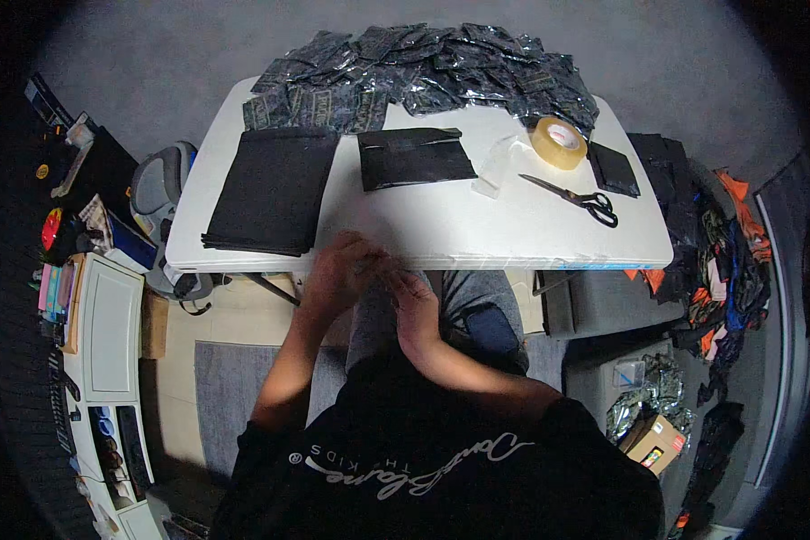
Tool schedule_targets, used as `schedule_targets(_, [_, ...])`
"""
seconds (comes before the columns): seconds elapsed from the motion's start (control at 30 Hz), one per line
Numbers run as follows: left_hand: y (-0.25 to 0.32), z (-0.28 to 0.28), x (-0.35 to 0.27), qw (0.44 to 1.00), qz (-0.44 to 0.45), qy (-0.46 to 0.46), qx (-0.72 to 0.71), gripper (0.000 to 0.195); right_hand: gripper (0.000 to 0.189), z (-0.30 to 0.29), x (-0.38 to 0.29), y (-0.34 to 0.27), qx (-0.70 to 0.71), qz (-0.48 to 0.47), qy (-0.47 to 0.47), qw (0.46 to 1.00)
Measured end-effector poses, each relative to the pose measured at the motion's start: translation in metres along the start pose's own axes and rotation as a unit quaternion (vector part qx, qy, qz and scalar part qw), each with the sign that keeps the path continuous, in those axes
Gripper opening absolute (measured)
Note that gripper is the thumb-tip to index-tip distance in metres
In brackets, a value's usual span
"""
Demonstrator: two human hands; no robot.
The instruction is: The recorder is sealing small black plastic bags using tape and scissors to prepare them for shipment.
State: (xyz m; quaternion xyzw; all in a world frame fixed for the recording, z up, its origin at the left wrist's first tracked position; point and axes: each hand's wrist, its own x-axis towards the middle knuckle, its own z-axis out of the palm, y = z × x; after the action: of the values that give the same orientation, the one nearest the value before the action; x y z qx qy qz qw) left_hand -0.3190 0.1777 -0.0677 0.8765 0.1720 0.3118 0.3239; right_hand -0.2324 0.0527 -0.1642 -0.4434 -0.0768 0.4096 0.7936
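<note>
My left hand and my right hand meet at the near edge of the white folding table. Their fingers are bent close together and blurred, so whether they pinch something small cannot be told. Beyond them lies a flat black pouch with a folded upper edge. A neat stack of black sheets or bags rests near my left hand. To the right are a clear plastic strip, a roll of packing tape and black-handled scissors, blades pointing left.
Plastic-wrapped dark packets are heaped along the far edge. A smaller black packet lies at the table's right side. A phone rests on my lap. A grey chair stands left; clothes and a cardboard box lie right.
</note>
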Motion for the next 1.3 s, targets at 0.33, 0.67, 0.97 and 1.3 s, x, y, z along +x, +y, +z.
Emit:
schedule_targets(0.33, [0.001,0.0,0.0,0.996,0.055,0.02,0.063,0.018,0.016,0.007,0.0,-0.009,-0.029,-0.006,0.015,0.999])
schedule_targets(0.67, [-0.004,0.004,-0.003,0.991,0.071,0.012,0.111,0.015,0.011,0.007,0.005,-0.001,-0.012,-0.046,0.027,0.999])
schedule_targets(0.97, [-0.005,0.006,0.001,0.989,0.098,0.017,0.108,0.016,0.01,-0.006,0.017,0.017,-0.088,-0.082,0.055,0.991])
schedule_targets(1.3, [-0.005,0.003,0.005,0.989,0.105,0.003,0.107,0.015,0.012,-0.002,0.012,0.006,-0.043,-0.029,0.079,0.996])
